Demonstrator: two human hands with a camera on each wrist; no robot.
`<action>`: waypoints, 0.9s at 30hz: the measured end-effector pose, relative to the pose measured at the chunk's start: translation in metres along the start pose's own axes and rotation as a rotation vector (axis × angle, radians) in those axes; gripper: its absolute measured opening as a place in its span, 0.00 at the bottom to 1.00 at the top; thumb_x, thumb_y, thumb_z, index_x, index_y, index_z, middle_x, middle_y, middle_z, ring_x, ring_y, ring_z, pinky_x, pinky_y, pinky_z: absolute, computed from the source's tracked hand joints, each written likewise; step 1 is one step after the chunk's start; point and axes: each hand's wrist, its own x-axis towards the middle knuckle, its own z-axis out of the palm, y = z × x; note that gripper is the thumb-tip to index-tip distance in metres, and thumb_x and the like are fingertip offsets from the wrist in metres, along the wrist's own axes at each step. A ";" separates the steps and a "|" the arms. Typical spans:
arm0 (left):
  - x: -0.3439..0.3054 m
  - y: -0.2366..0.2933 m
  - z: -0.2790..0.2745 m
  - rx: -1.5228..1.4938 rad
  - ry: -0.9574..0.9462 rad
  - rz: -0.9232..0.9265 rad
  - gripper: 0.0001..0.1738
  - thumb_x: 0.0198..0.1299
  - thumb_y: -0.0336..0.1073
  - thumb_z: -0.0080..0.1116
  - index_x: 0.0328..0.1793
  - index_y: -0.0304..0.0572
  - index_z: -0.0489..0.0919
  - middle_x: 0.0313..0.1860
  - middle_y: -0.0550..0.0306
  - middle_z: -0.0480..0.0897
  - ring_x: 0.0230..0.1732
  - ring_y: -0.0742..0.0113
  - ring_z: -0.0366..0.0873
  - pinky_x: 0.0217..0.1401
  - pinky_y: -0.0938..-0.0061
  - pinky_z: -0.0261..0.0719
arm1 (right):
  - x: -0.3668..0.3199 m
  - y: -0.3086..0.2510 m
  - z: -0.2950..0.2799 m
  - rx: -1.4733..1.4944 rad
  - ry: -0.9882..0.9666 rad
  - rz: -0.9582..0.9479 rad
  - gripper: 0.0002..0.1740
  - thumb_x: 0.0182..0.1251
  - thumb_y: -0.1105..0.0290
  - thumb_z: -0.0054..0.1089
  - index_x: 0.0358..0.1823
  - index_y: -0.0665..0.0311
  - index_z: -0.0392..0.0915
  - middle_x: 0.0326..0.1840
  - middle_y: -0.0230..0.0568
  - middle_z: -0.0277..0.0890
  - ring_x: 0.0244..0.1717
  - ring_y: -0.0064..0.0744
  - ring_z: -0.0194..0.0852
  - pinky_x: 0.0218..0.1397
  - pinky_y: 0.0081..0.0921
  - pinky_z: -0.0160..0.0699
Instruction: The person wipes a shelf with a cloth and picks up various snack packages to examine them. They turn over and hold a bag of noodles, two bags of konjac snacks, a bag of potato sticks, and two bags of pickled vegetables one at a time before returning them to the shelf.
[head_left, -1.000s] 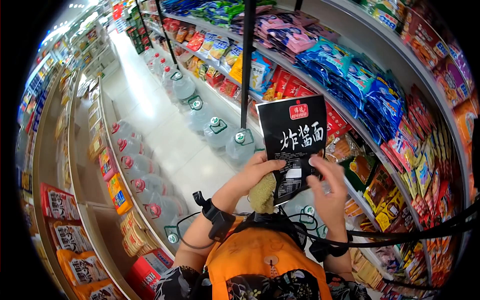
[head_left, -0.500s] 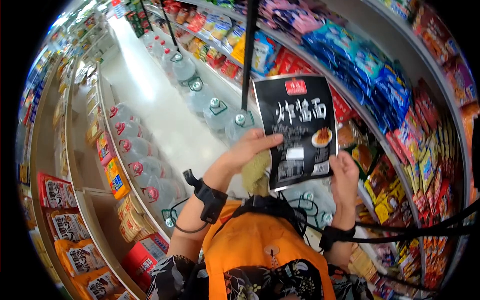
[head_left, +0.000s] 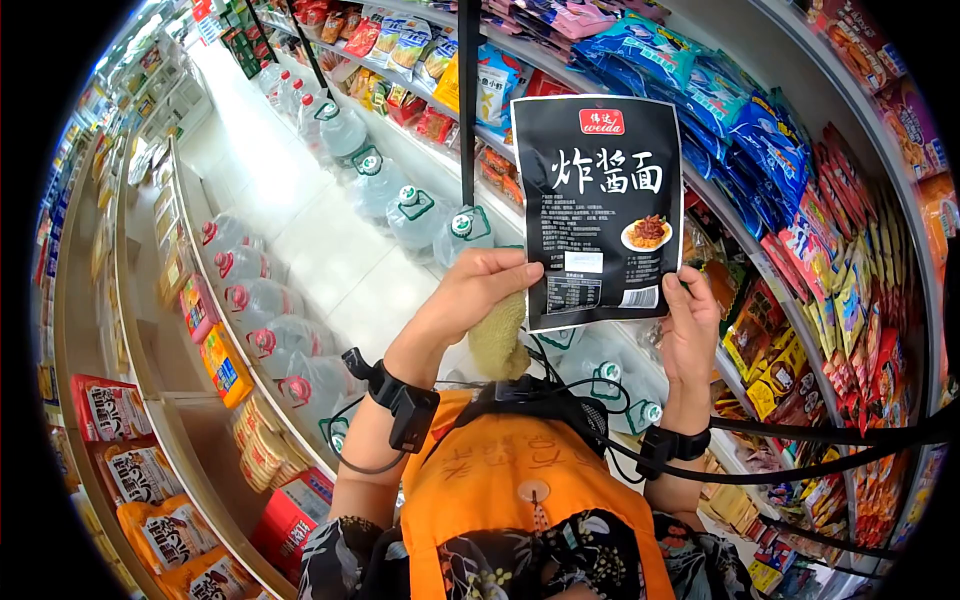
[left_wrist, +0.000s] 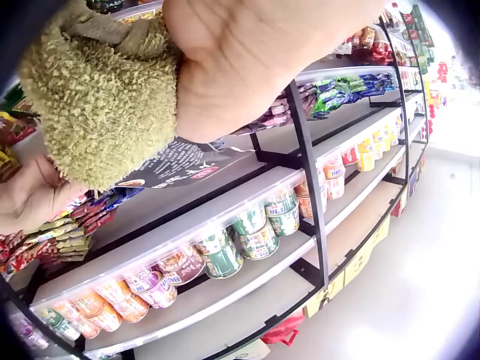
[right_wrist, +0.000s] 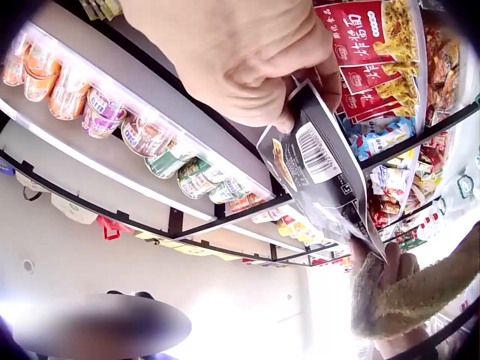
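Observation:
In the head view, a black noodle packet (head_left: 600, 215) with white Chinese characters and a picture of a noodle dish faces me, held up between both hands. My left hand (head_left: 462, 300) pinches its lower left edge, thumb on the printed face. A fuzzy olive-green cloth (head_left: 498, 338) hangs from that same hand; up close in the left wrist view, the cloth (left_wrist: 109, 97) partly covers the packet. At the lower right corner, my right hand (head_left: 690, 325) pinches the packet beside the barcode, which the right wrist view shows on the packet (right_wrist: 319, 154).
Shelves of bagged snacks, among them blue packets (head_left: 755, 140), run along the right. Large water bottles (head_left: 410, 215) line the floor at the shelf foot, and more bottles (head_left: 270, 300) stand across the aisle. Cables (head_left: 820, 435) trail from the right wrist.
The right hand has moved from in front of the packet to its lower right corner and taken hold there. The packet has been raised and turned flatter to the head view.

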 end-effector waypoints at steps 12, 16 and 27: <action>0.005 -0.008 -0.001 -0.075 0.007 -0.039 0.13 0.67 0.34 0.53 0.50 0.32 0.81 0.40 0.63 0.83 0.37 0.81 0.76 0.40 0.83 0.74 | 0.006 0.008 -0.001 0.055 0.026 0.028 0.10 0.68 0.72 0.58 0.48 0.68 0.74 0.39 0.37 0.81 0.38 0.18 0.78 0.43 0.16 0.75; 0.003 -0.004 0.001 -0.085 0.004 -0.047 0.13 0.66 0.34 0.54 0.50 0.32 0.81 0.40 0.64 0.83 0.37 0.81 0.76 0.40 0.84 0.74 | 0.007 0.011 -0.009 0.051 -0.022 0.055 0.08 0.69 0.75 0.54 0.47 0.65 0.74 0.44 0.36 0.81 0.43 0.21 0.78 0.48 0.20 0.77; 0.004 -0.009 -0.002 -0.100 -0.002 -0.063 0.14 0.66 0.34 0.55 0.52 0.33 0.81 0.40 0.62 0.83 0.35 0.81 0.76 0.37 0.85 0.74 | 0.007 0.016 -0.014 0.069 -0.019 0.079 0.09 0.68 0.74 0.56 0.48 0.65 0.74 0.44 0.36 0.81 0.42 0.21 0.79 0.46 0.19 0.78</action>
